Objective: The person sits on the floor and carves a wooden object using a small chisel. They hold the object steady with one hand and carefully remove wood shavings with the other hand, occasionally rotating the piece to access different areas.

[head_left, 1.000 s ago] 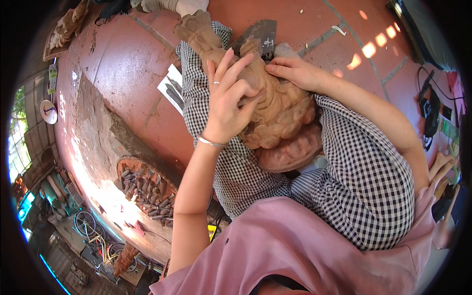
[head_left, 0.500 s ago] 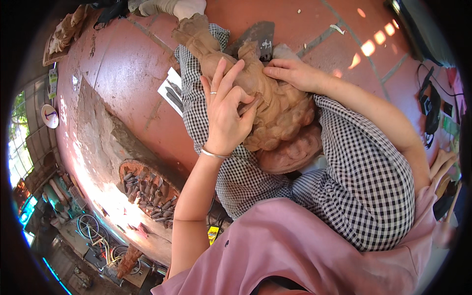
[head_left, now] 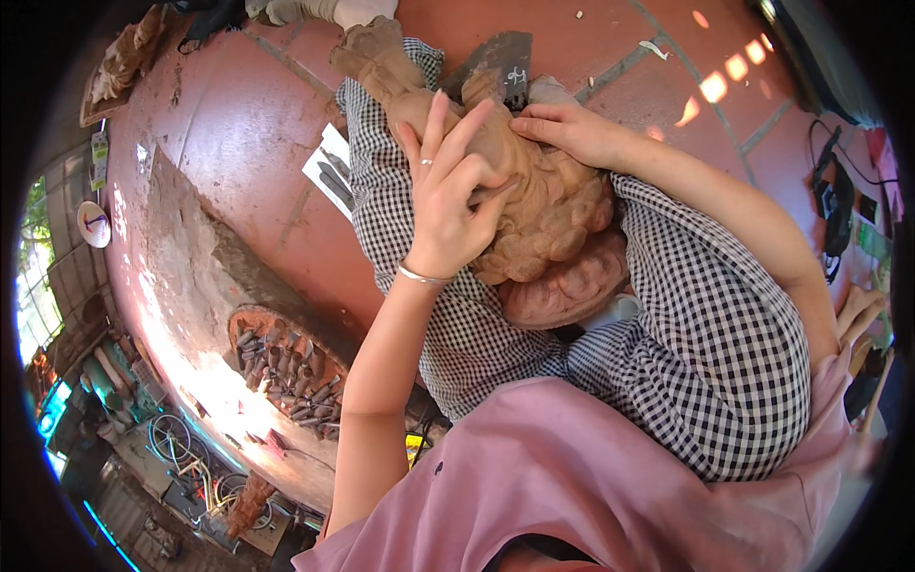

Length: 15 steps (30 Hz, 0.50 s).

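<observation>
The head view shows the brown carving (head_left: 553, 214) across checked trousers (head_left: 705, 324), seemingly stiff and heavy, safest held by its bulky body. The left hand (head_left: 457, 195) pinches thumb to forefinger over it, contents unclear; the right hand's (head_left: 583, 138) fingers rest on its upper-right edge, their grip partly hidden. A dark plate (head_left: 505, 59) crowds that end; tool bits (head_left: 286, 367) fill a slab's (head_left: 214, 238) hollow leftward.

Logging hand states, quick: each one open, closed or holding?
Left hand: closed in a pinch over the brown figure; whether it holds anything cannot be told.
Right hand: laid on the figure; open or gripping cannot be told.
</observation>
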{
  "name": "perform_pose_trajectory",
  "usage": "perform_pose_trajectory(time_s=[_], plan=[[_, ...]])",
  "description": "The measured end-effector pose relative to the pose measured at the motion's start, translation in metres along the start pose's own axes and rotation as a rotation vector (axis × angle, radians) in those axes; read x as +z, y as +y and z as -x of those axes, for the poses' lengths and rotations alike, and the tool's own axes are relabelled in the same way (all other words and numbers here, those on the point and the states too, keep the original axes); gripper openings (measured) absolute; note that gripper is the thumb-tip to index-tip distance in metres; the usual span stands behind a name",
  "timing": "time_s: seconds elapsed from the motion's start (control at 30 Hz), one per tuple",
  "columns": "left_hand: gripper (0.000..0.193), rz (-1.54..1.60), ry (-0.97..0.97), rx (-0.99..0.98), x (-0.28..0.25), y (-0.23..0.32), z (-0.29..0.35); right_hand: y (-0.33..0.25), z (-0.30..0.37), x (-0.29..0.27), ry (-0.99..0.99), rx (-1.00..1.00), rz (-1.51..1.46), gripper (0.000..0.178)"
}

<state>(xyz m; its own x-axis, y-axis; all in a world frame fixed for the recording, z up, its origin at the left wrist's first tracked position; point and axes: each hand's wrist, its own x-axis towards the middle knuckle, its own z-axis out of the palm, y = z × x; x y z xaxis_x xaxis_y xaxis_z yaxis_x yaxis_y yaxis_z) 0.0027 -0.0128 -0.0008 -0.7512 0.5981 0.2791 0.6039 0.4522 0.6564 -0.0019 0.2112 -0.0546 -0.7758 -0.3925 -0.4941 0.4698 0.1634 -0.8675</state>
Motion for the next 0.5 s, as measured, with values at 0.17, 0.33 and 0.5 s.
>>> perform_pose_trajectory(time_s=[0.17,0.33,0.5], plan=[[0.024,-0.036,-0.01,0.002,0.001,0.013,-0.007,0.009,-0.001,-0.005,0.003,-0.017,0.067,0.047],[0.026,0.059,-0.012,0.012,-0.013,-0.008,0.013,0.0,0.001,0.0,-0.002,-0.014,0.006,0.044],[0.024,-0.055,-0.018,0.038,0.005,0.008,-0.014,0.005,0.001,-0.002,-0.012,-0.017,0.008,0.044]])
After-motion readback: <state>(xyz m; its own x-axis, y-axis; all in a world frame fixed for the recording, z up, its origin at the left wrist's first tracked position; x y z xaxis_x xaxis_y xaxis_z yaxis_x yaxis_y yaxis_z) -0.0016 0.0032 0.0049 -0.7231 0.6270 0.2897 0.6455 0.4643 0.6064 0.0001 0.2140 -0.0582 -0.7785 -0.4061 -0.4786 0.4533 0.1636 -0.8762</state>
